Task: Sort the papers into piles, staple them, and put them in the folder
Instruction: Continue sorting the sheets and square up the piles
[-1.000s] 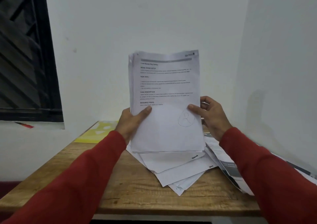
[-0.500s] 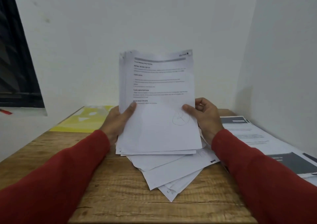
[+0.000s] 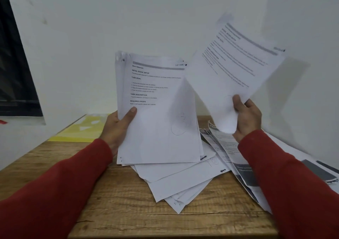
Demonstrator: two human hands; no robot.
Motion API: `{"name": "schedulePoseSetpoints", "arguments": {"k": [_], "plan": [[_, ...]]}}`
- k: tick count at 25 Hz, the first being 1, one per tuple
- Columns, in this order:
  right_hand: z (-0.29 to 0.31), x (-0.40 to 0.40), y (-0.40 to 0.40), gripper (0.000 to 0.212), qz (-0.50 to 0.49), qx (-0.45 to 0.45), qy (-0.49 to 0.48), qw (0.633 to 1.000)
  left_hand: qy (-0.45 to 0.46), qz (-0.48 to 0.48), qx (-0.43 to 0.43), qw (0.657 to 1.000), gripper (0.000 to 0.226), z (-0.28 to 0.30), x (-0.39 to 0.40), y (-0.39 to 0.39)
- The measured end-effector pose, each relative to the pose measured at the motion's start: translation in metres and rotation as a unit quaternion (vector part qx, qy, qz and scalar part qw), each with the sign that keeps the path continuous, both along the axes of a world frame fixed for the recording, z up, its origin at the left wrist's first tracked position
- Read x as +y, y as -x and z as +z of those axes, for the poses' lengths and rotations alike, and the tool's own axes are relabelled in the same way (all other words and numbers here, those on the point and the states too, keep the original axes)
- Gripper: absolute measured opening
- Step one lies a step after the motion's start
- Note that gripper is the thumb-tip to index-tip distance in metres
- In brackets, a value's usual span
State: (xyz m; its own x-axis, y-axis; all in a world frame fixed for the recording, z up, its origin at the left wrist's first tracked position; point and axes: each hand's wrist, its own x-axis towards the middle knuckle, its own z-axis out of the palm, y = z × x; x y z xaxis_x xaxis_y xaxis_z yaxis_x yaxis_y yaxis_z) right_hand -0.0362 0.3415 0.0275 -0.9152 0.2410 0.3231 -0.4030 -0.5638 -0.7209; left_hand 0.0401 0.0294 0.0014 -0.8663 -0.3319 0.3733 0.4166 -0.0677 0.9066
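A white wall point(image 3: 146, 18) fills the upper half of the view, with a dark window point(image 3: 12, 64) at its left edge; below it a wooden table point(image 3: 128, 211) stretches across the lower half. On the table's far left corner lies a yellow folder point(image 3: 80, 130), flat and well apart from the loose sheets; along the right side, printed leaflets point(image 3: 231, 158) with dark grey blocks lie fanned out, partly under the right sleeve point(image 3: 293, 193). Near the table's middle a fanned heap of white papers point(image 3: 176, 183) rests flat, its corners pointing toward the near edge. Two red sleeves reach in from the bottom corners, the left sleeve point(image 3: 55, 193) crossing the near left of the table.

Above the heap, the left hand point(image 3: 117, 127) holds a stack of printed pages point(image 3: 157, 110) nearly upright, its lower edge just over the heap; the thumb point(image 3: 131, 113) presses on the front page and the fingers are hidden behind the stack, so the hand is plainly gripping it. The right hand point(image 3: 247, 117) holds a single sheet point(image 3: 233, 68) raised and tilted to the right, apart from the stack; its thumb pinches the sheet's lower corner against curled fingers. The sheet's print is blurred; the stack's top page shows headings and a faint pencilled circle near the bottom.
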Motion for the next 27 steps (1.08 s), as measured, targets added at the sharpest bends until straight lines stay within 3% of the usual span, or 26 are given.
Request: {"name": "schedulePoseSetpoints", "arguments": {"k": [3,6,9,12,14,21,24,27], "plan": [[0.002,-0.031,-0.011,0.006,0.061,0.019,-0.04,0.997,-0.003,0.014,0.01,1.0,0.013,0.0,0.004,-0.002],[-0.007,-0.052,-0.025,0.016,0.161,0.001,-0.146,0.976,0.026,0.039,0.006,0.999,0.006,-0.002,0.004,-0.002],[-0.013,-0.055,-0.024,0.021,0.119,-0.015,-0.234,0.965,0.017,0.025,0.015,0.999,0.007,-0.002,0.004,0.0],[-0.009,-0.045,-0.016,0.014,0.04,-0.023,-0.213,0.976,-0.016,-0.006,0.029,0.999,0.02,-0.001,0.008,-0.002],[-0.005,-0.029,-0.008,0.011,0.001,-0.024,-0.162,0.986,-0.027,-0.011,0.034,0.999,0.018,0.0,0.009,-0.003],[0.004,0.003,-0.003,0.01,0.055,-0.045,0.033,0.997,-0.023,0.007,0.032,0.999,0.015,0.0,0.006,-0.003],[0.005,-0.003,-0.003,0.009,0.088,-0.03,0.024,0.995,-0.02,0.006,0.03,0.999,0.016,0.0,0.006,-0.002],[0.003,-0.018,-0.008,0.014,0.097,-0.007,-0.058,0.994,-0.026,-0.025,0.022,0.999,0.022,0.0,0.008,-0.002]]}}
